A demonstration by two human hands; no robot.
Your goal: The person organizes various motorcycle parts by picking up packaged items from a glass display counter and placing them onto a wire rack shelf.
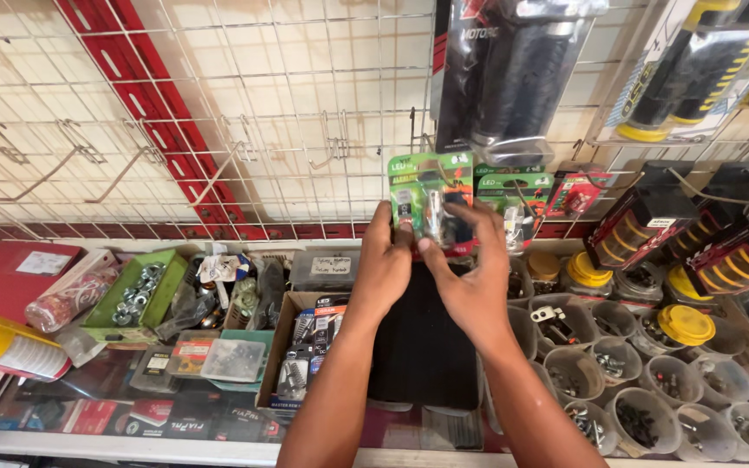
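Observation:
Both my hands reach up to a green blister pack holding a small bulb, which hangs at the wire grid wall. My left hand grips the pack's lower left edge. My right hand pinches its lower middle with thumb and fingers. More green packs of the same kind hang just to the right, partly behind my right fingers. Below my hands lies a black mat on the counter.
Bare metal hooks jut from the grid on the left. Packs of handlebar grips hang above. Several clear tubs of small parts fill the right counter. A green tray of nuts and a cardboard box of packs sit left.

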